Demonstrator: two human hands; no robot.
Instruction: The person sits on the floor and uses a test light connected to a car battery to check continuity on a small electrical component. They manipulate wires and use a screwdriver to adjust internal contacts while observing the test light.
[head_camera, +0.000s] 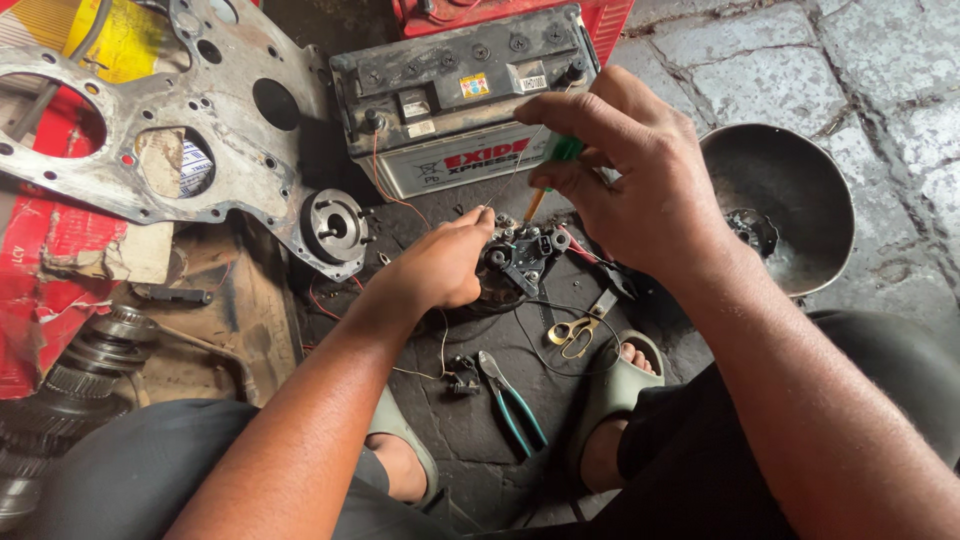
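The right hand (640, 190) is pinching a thin green screwdriver (553, 165); the left hand (440, 265) is gripping the small, hard metal part (520, 255), probably heavy, best held by its sides.

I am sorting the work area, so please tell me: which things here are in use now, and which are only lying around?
In use:
left hand on the black part
right hand holding the green screwdriver
thin wires
battery

Lying about:
pliers
scissors
metal plate
gears
black bowl
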